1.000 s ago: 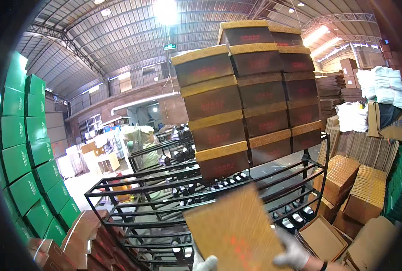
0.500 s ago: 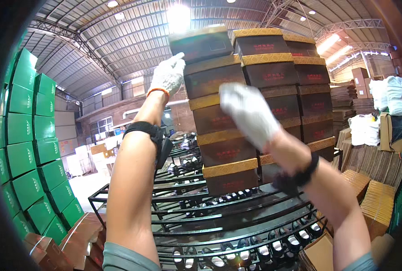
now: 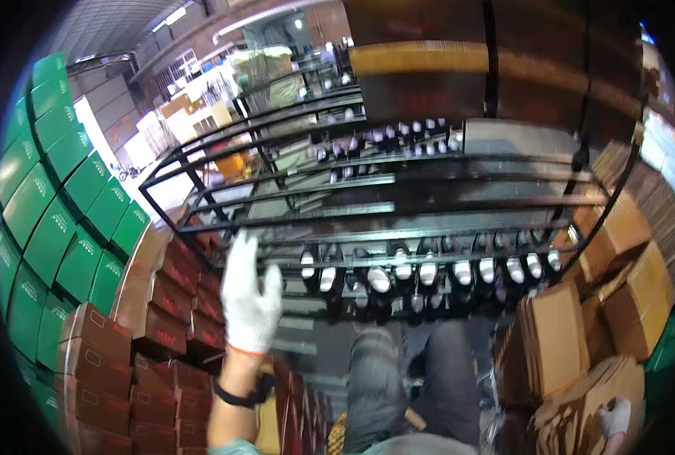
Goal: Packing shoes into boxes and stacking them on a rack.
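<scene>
My left hand [image 3: 250, 297], in a white glove with a black wrist strap, is raised with its fingers spread and holds nothing. It hovers in front of a black metal rack [image 3: 368, 227] and just right of a stack of dark red-brown boxes [image 3: 172, 302]. My right hand [image 3: 616, 415], also gloved, is low at the right edge, resting on a pile of flat brown cardboard [image 3: 559, 345]; its grip is too small to make out. Rows of shoes [image 3: 398, 274] sit on the rack's lower shelf.
Brown boxes with yellow bands [image 3: 443, 68] are stacked on top of the rack. A wall of green boxes [image 3: 56, 220] curves along the left. More brown cartons [image 3: 633, 258] stand at the right. My jeans-clad legs [image 3: 398, 379] are below.
Both hands were up on the stacked boxes atop the rack. The view has tipped down; my left hand has dropped before the rack and my right has gone down to the cardboard pile.
</scene>
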